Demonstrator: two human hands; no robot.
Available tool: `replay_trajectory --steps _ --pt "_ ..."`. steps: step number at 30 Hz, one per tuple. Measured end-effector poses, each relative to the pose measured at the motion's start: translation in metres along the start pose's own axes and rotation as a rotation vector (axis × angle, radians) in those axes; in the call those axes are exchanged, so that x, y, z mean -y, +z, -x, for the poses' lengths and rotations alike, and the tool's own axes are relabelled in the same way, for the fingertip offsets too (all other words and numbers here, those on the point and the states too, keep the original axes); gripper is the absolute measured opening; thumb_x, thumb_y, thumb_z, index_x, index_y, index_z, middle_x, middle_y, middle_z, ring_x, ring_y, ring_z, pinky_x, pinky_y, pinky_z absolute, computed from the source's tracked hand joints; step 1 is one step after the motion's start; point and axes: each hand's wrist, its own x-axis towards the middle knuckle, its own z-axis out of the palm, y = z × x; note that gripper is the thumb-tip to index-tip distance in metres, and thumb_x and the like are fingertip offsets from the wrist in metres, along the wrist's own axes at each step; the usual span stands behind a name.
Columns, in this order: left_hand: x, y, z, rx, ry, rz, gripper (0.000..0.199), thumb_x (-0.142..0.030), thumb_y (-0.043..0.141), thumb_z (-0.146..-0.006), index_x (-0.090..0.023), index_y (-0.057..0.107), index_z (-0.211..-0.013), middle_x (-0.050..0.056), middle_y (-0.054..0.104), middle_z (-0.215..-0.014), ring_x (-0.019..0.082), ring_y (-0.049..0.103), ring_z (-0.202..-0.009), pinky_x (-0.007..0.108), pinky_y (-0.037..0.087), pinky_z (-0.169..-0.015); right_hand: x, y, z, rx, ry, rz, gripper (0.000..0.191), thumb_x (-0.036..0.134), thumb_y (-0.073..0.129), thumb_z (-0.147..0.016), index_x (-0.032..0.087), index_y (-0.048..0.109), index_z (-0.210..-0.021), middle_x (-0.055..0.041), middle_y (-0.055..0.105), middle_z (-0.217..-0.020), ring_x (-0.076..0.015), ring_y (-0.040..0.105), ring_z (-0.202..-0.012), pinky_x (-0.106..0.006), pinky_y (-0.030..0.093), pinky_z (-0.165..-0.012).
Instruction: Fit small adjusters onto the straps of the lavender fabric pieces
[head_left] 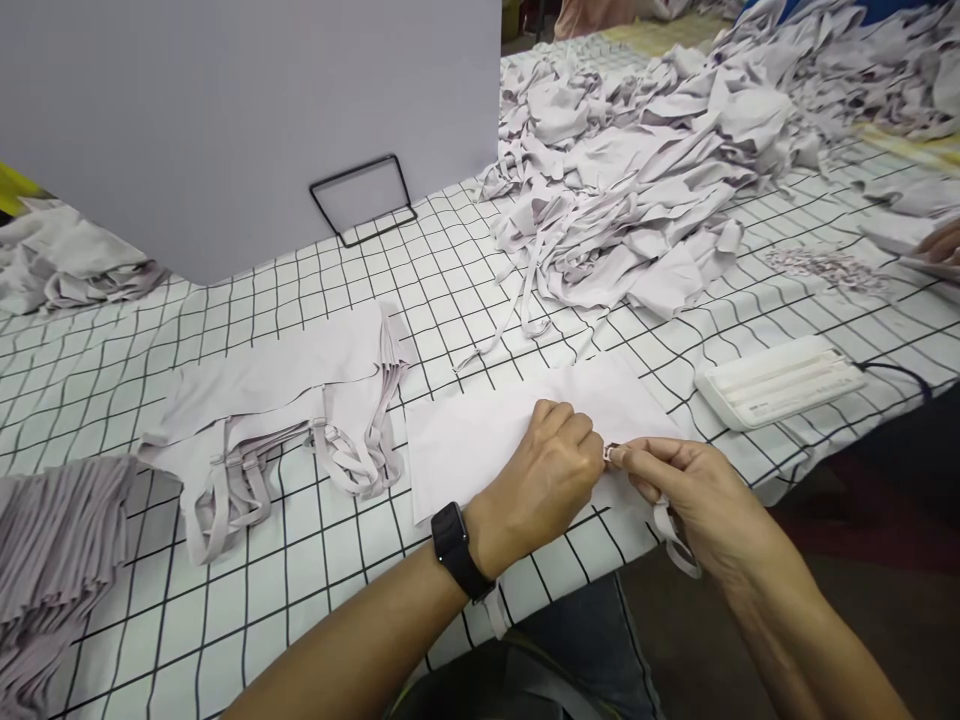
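A pale pinkish garment (469, 445) with thin straps lies flat on the checked cloth before me. My left hand (559, 460), with a black watch (456, 550) on its wrist, is closed over the garment's right part; its fingertips are mostly hidden. My right hand (686, 490) pinches a thin strap (677, 545), which loops down below the fingers at the table edge. Where the fingertips of both hands meet, a small strap fitting (611, 453) shows, too small to make out fully. Another strap end (496, 612) hangs under my left wrist.
Left of the hands lie stacked strapped garments (285, 385) and a folded pile (64, 540). A heap of loose garments (637, 180) covers the back right. A white corded device (780, 382), small scattered pieces (829, 268), a wire stand (364, 200) and a grey panel (247, 110) surround. Another person's hand (941, 245) shows far right.
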Motion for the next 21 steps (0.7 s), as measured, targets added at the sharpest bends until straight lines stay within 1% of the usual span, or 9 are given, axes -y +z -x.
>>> replay_trajectory --steps 2,3,5,7,9,13,15,18,21 --pt "-0.0006 0.0 0.0002 -0.026 -0.013 0.008 0.027 -0.005 0.047 -0.097 -0.015 0.06 -0.075 0.006 0.06 -0.08 0.02 0.049 -0.08 0.035 0.043 -0.081 0.0008 0.001 0.0013 -0.086 0.025 -0.031 0.039 0.046 0.079 -0.065 0.022 0.053 -0.047 0.0038 0.038 -0.048 -0.0092 0.029 -0.044 -0.025 0.025 -0.038" --pt "-0.0008 0.0001 0.0002 -0.035 -0.023 0.012 0.028 -0.005 0.047 -0.097 -0.015 0.06 -0.074 0.006 0.06 -0.08 0.019 0.05 -0.08 0.035 0.043 -0.081 0.0011 0.0011 0.002 -0.102 0.042 -0.039 0.038 0.046 0.079 -0.064 0.022 0.054 -0.048 0.0041 0.039 -0.048 -0.0086 0.027 -0.043 -0.025 0.023 -0.038" --pt "-0.0009 0.001 -0.0002 -0.046 -0.049 0.029 0.028 -0.006 0.048 -0.097 -0.014 0.06 -0.073 0.006 0.061 -0.079 0.019 0.051 -0.079 0.035 0.044 -0.08 0.0011 0.0002 0.0032 -0.042 0.056 -0.032 0.039 0.045 0.08 -0.066 0.022 0.054 -0.048 0.0043 0.038 -0.048 -0.0086 0.027 -0.044 -0.025 0.023 -0.039" --pt "-0.0005 0.0023 -0.0008 -0.041 -0.073 0.058 0.026 -0.008 0.05 -0.096 -0.014 0.061 -0.074 0.006 0.062 -0.08 0.02 0.052 -0.08 0.035 0.044 -0.079 0.001 -0.0011 0.0038 0.067 0.041 -0.02 0.042 0.042 0.08 -0.068 0.022 0.052 -0.045 0.0037 0.038 -0.048 -0.0098 0.031 -0.047 -0.025 0.028 -0.043" --pt "-0.0002 0.0033 -0.0013 -0.022 -0.079 0.087 0.022 -0.009 0.051 -0.096 -0.014 0.061 -0.076 0.007 0.063 -0.083 0.021 0.053 -0.082 0.036 0.045 -0.08 0.0015 -0.0019 0.0036 0.126 0.037 -0.01 0.042 0.04 0.079 -0.07 0.022 0.05 -0.045 0.0032 0.038 -0.048 -0.0108 0.034 -0.05 -0.025 0.031 -0.045" --pt "-0.0005 0.0032 -0.0013 0.002 -0.069 0.077 0.023 -0.01 0.051 -0.097 -0.015 0.06 -0.077 0.006 0.062 -0.082 0.02 0.053 -0.082 0.035 0.045 -0.08 0.0046 -0.0013 0.0011 0.088 0.067 -0.001 0.042 0.043 0.078 -0.067 0.023 0.048 -0.045 0.0035 0.037 -0.049 -0.0102 0.031 -0.047 -0.025 0.024 -0.041" --pt "-0.0009 0.0022 -0.0012 0.0 -0.061 0.056 0.025 -0.01 0.05 -0.098 -0.014 0.059 -0.075 0.005 0.06 -0.079 0.02 0.051 -0.08 0.034 0.044 -0.079 0.0059 -0.0012 -0.001 0.099 0.069 0.009 0.041 0.044 0.079 -0.065 0.023 0.05 -0.045 0.0035 0.037 -0.048 -0.0098 0.029 -0.046 -0.025 0.022 -0.041" --pt "-0.0015 0.0002 -0.0015 0.004 -0.034 0.016 0.025 -0.008 0.05 -0.097 -0.014 0.058 -0.074 0.005 0.059 -0.078 0.019 0.05 -0.079 0.034 0.043 -0.078 0.006 -0.0025 -0.0039 0.122 0.059 0.036 0.042 0.045 0.078 -0.066 0.022 0.05 -0.045 0.0033 0.037 -0.048 -0.0098 0.03 -0.047 -0.025 0.022 -0.041" --pt "-0.0018 -0.0018 -0.0018 0.017 -0.003 -0.034 0.028 -0.006 0.047 -0.097 -0.015 0.057 -0.073 0.005 0.059 -0.079 0.02 0.05 -0.079 0.034 0.042 -0.078 0.0054 -0.0037 -0.0053 0.116 0.06 0.055 0.043 0.048 0.079 -0.065 0.022 0.051 -0.046 0.0034 0.038 -0.048 -0.0096 0.03 -0.046 -0.025 0.023 -0.041"
